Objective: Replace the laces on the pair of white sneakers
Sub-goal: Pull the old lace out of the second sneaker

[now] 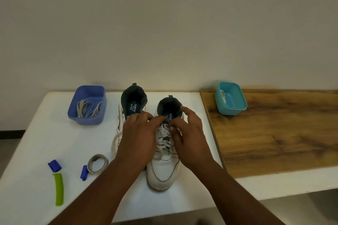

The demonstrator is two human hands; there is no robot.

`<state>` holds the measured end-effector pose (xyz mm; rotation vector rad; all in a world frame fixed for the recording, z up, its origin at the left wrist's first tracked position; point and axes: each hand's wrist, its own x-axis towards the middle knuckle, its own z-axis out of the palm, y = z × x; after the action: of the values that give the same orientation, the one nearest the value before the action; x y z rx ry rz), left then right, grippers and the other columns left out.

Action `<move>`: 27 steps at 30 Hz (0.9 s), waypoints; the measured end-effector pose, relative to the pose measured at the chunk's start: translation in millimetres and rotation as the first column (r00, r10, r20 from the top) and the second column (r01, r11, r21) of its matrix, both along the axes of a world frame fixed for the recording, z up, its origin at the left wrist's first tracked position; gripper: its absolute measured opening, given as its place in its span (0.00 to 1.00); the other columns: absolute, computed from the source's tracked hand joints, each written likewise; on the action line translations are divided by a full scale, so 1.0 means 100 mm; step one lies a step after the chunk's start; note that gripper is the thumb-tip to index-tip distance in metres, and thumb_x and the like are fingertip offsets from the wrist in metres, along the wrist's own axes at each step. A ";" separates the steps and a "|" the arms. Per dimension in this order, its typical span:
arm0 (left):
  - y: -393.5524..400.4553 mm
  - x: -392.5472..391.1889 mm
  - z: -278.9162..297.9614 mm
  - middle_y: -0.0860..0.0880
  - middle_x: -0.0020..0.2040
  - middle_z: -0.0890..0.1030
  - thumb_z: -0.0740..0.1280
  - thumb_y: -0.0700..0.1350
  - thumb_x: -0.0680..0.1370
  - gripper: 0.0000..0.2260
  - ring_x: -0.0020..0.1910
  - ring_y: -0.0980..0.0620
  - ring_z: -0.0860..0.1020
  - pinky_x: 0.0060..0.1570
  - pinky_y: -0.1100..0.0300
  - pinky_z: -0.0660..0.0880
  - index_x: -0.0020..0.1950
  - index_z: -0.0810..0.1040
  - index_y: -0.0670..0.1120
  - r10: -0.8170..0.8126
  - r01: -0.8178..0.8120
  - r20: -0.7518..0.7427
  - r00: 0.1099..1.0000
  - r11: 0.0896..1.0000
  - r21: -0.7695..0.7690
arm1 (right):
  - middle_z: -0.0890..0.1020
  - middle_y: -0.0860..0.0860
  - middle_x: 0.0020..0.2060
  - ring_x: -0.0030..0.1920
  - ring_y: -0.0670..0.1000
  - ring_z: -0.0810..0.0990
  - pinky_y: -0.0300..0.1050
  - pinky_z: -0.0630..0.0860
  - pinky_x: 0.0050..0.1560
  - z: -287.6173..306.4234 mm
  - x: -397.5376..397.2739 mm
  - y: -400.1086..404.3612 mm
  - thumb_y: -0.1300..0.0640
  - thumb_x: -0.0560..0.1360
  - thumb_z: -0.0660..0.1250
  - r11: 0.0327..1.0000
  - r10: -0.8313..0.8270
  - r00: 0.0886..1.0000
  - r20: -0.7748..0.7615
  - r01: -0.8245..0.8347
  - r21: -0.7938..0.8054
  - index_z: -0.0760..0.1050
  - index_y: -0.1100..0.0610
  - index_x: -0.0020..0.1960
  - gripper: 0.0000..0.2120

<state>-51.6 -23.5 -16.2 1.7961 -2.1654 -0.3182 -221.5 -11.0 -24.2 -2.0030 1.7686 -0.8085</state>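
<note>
Nearest, a white sneaker (163, 168) stands on the white worktop (36, 142). Both hands, left hand (139, 139) and right hand (190, 137), pinch its white lace (164, 138) near the tongue. Farther left, a purple tub (87, 105) holds grey laces (87, 108).

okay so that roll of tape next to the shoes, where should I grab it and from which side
Take the tape roll by its ring wall, one finger inside the open core and the thumb outside. It appears to lie flat on the white table with the hole facing up, so probably come from above, on its far-left arc, away from the blue piece touching its near-left edge and from the left forearm.
</note>
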 end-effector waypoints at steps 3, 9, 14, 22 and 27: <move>-0.01 0.01 0.04 0.55 0.63 0.78 0.68 0.54 0.79 0.16 0.68 0.47 0.71 0.69 0.48 0.63 0.66 0.75 0.62 0.052 -0.052 -0.009 0.999 0.997 -0.061 | 0.68 0.53 0.74 0.73 0.53 0.66 0.48 0.68 0.69 0.00 0.04 0.03 0.49 0.83 0.54 0.997 -0.058 0.997 -0.047 0.055 -0.062 0.76 0.51 0.55 0.12; -0.08 0.01 -0.08 0.55 0.50 0.84 0.70 0.48 0.77 0.06 0.56 0.49 0.80 0.70 0.40 0.64 0.52 0.83 0.59 0.037 -0.060 -0.185 0.982 0.991 -0.122 | 0.69 0.50 0.71 0.72 0.52 0.67 0.49 0.69 0.72 -0.01 0.15 0.09 0.55 0.83 0.60 0.984 -0.173 0.980 0.103 0.176 -0.020 0.74 0.50 0.63 0.10; -0.14 0.05 -0.15 0.54 0.47 0.85 0.70 0.51 0.76 0.05 0.51 0.49 0.82 0.68 0.38 0.67 0.51 0.83 0.58 0.012 -0.041 -0.199 0.980 0.989 -0.141 | 0.63 0.49 0.79 0.81 0.55 0.52 0.58 0.52 0.79 -0.03 0.19 -0.01 0.49 0.83 0.63 0.996 -0.035 0.997 -0.069 0.041 0.081 0.80 0.45 0.63 0.12; -0.12 0.12 -0.12 0.60 0.51 0.83 0.67 0.54 0.79 0.05 0.55 0.58 0.78 0.74 0.49 0.57 0.54 0.81 0.60 0.004 -0.031 -0.197 0.980 0.990 -0.137 | 0.75 0.48 0.54 0.58 0.51 0.76 0.39 0.74 0.59 -0.02 0.08 -0.12 0.56 0.84 0.61 0.884 -0.452 0.814 0.366 0.464 0.059 0.75 0.51 0.52 0.04; -0.11 0.10 -0.13 0.60 0.51 0.82 0.67 0.52 0.79 0.05 0.55 0.58 0.78 0.75 0.48 0.56 0.54 0.80 0.60 -0.001 -0.029 -0.210 0.978 0.990 -0.140 | 0.68 0.51 0.73 0.74 0.52 0.66 0.54 0.66 0.73 -0.08 0.06 -0.07 0.56 0.81 0.65 0.965 -0.261 0.947 0.188 0.256 0.051 0.70 0.45 0.71 0.20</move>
<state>-41.5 -34.1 -28.9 1.6212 -1.9773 -0.3251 -215.6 -17.6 -31.7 -1.6324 1.9378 -1.0173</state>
